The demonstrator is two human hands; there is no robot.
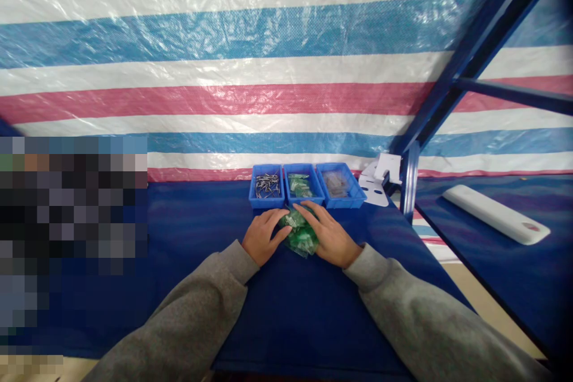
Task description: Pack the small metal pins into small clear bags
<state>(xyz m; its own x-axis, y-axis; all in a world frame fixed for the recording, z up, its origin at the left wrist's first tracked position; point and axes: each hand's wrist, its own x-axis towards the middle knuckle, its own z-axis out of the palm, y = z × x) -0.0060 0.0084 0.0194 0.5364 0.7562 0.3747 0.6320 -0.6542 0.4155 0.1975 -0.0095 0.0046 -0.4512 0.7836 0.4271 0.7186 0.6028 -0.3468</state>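
Note:
A green plastic packet (pixel 298 234) of small bagged parts lies on the blue tabletop (pixel 192 286), pressed between my two hands. My left hand (pixel 263 236) grips its left side with the fingers curled over it. My right hand (pixel 329 234) lies across its right side, fingertips on the top. Just beyond them stand three blue plastic bins side by side: the left bin (pixel 267 186) holds metal screws, the middle bin (pixel 304 184) holds green packets, and the right bin (pixel 340 185) holds a clear bag of small items.
A white bracket (pixel 375 182) stands right of the bins, by a blue steel frame (pixel 474 54). A long white bar (pixel 495 213) lies on a lower blue surface to the right. A striped tarp (pixel 268 71) hangs behind. A pixelated patch (pixel 67 233) covers the left side.

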